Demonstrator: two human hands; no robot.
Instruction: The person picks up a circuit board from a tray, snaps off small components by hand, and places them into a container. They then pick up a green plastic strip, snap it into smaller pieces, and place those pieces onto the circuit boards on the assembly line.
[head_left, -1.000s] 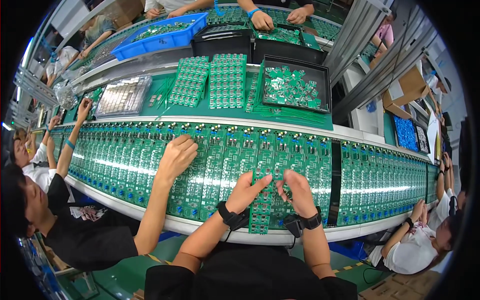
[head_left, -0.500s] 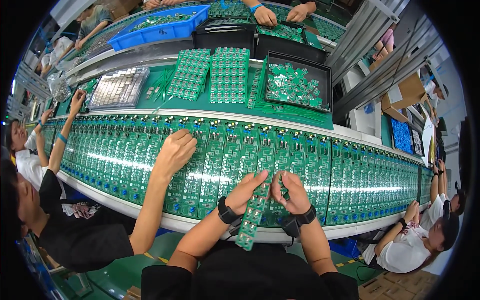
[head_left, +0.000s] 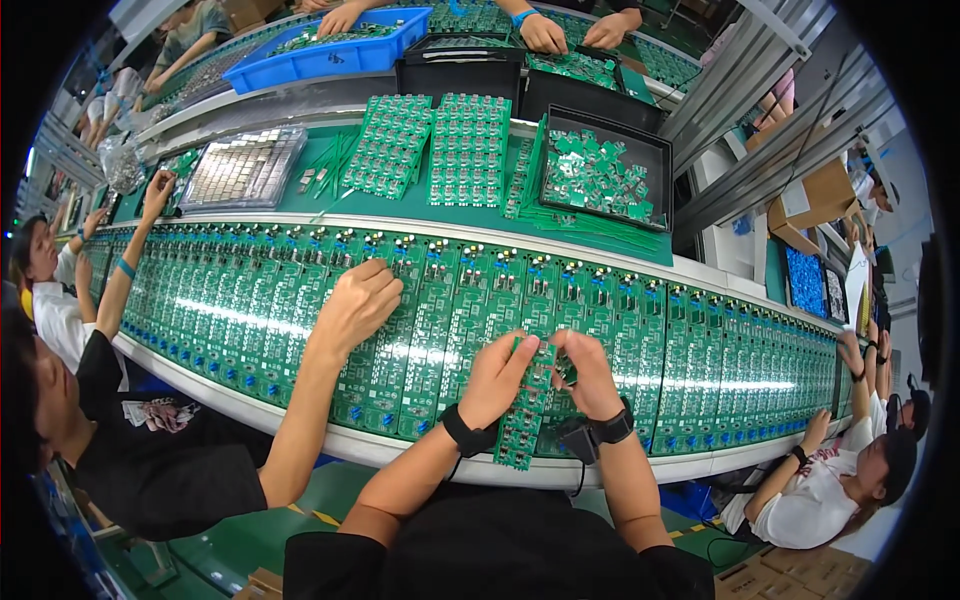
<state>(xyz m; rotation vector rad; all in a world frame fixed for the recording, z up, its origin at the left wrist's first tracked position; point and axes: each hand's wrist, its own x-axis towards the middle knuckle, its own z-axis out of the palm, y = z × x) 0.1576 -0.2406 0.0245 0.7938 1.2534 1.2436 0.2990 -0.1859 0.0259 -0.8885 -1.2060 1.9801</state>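
Observation:
A narrow green strip of small circuit boards (head_left: 519,428) hangs down from my left hand (head_left: 492,382), pinched near its upper end between thumb and fingers. Close beside it, my right hand (head_left: 590,378) is curled, its fingertips at the strip's top end. A small green circuit board (head_left: 566,373) shows between its thumb and fingers, partly hidden. Both hands are above a row of long green circuit boards (head_left: 430,340) laid side by side. Farther off, a black tray (head_left: 655,190) holds loose small boards, and panels of joined boards (head_left: 467,150) lie left of it.
A co-worker's hand (head_left: 362,305) reaches over the row close to my left. Behind stand a clear tray of metal parts (head_left: 240,172), a blue bin (head_left: 330,62) and black bins (head_left: 455,80). Metal posts (head_left: 740,85) rise at the right. Other people line both ends.
The strip has swung closer to upright and its lower end is higher. My right fingers have moved up toward its top end. Across the line, another person's hand has entered the blue bin.

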